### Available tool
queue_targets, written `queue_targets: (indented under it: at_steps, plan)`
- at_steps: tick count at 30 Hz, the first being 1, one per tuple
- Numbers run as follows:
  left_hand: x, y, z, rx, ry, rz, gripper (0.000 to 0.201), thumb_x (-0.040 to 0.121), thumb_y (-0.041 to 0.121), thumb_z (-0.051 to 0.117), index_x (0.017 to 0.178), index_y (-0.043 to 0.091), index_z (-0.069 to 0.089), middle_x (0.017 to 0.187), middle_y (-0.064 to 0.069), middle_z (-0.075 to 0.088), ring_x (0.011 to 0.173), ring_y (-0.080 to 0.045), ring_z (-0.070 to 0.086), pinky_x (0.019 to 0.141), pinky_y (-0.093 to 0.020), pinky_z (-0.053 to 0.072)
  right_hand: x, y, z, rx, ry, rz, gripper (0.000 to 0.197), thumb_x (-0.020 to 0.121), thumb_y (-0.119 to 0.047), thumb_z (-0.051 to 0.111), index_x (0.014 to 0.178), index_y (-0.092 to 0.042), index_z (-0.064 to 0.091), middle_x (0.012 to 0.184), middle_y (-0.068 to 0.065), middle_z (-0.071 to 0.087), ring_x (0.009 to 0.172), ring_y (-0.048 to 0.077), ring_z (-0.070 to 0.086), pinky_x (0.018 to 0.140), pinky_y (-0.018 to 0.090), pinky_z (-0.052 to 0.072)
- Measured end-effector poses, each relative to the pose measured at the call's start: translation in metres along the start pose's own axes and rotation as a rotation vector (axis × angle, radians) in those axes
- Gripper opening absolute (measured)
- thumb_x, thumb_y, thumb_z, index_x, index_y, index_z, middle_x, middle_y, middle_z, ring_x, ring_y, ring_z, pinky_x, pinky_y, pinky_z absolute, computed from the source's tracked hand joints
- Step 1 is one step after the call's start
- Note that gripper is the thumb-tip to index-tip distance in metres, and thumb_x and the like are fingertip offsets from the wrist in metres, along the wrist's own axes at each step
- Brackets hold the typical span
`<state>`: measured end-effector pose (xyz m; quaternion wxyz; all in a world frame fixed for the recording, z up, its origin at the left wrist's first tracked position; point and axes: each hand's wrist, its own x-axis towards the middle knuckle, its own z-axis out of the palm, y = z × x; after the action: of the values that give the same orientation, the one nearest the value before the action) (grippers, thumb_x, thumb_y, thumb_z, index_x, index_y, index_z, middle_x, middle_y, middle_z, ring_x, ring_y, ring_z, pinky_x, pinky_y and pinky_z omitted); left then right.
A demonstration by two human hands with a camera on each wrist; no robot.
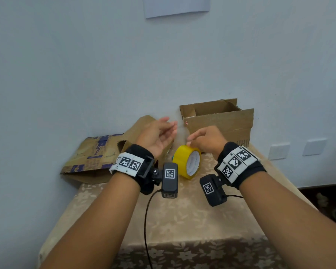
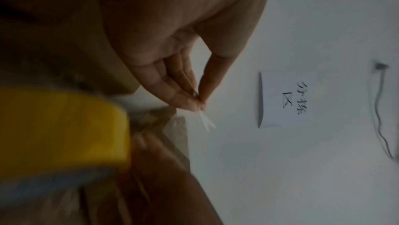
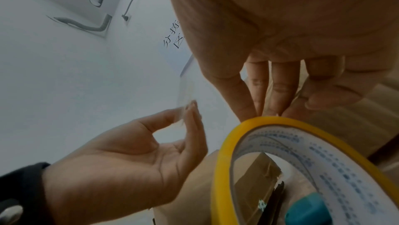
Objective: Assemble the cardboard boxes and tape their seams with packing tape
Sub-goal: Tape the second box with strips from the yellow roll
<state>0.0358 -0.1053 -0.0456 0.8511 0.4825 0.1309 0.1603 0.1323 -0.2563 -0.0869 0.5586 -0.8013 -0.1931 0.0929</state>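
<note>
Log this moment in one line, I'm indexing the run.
left hand: pinches clear tape end | right hand: fingertips on yellow tape roll | boxes: untaped

black wristbands [image 1: 144, 152] with checkered marker tags, black camera blocks [image 1: 169, 179], seemingly one cable each.

Tape roll [image 1: 186, 162]: glossy yellow plastic, paper core. Boxes [image 1: 219, 119]: matt creased cardboard. Tablecloth [image 1: 182, 220]: patterned cloth.

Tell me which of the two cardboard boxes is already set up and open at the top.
The plain brown box at the back right, by the wall: it stands upright with its flaps raised. The other box, on the left with blue printing, lies collapsed.
</note>
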Motion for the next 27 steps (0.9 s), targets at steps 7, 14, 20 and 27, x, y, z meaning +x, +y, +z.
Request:
queue_targets:
  at_steps: [7,14,20,27]
  plan:
    - [0.001,-0.041,0.016,-0.273,0.02,-0.109,0.038,0.092,-0.012,0.06,0.126,0.004,0.054,0.085,-0.016,0.074,0.079,-0.022,0.069,0.073,-0.028,0.064,-0.002,0.004,-0.003,0.052,0.035,0.017,0.028,0.082,0.003,0.078,0.063,-0.016,0.071,0.072,0.002,0.07,0.068,0.015,0.062,0.059,0.03,0.052]
    - [-0.004,-0.04,0.029,-0.288,-0.037,-0.1,0.01,0.094,0.007,0.066,0.104,0.006,0.064,0.089,-0.009,0.072,0.087,-0.019,0.066,0.086,-0.031,0.056,-0.002,0.007,-0.007,0.092,0.009,0.078,0.02,0.085,0.004,0.076,0.079,-0.014,0.074,0.071,0.005,0.069,0.062,0.017,0.059,0.063,0.031,0.052]
    - [-0.003,-0.053,0.027,-0.334,-0.02,-0.03,0.028,0.098,0.014,0.065,0.124,0.004,0.061,0.1,-0.012,0.069,0.1,-0.023,0.065,0.09,-0.032,0.055,-0.001,0.006,-0.005,0.044,0.049,0.024,0.021,0.078,0.002,0.085,0.082,-0.017,0.075,0.09,0.008,0.075,0.088,0.023,0.073,0.082,0.042,0.063]
    - [0.0,-0.061,0.026,-0.31,-0.015,0.071,0.042,0.101,0.019,0.061,0.14,0.009,0.053,0.101,-0.015,0.068,0.096,-0.025,0.066,0.09,-0.034,0.055,-0.008,0.001,-0.003,0.037,0.088,0.017,0.027,0.077,-0.002,0.086,0.078,-0.026,0.075,0.093,0.001,0.074,0.088,0.019,0.071,0.069,0.033,0.059]
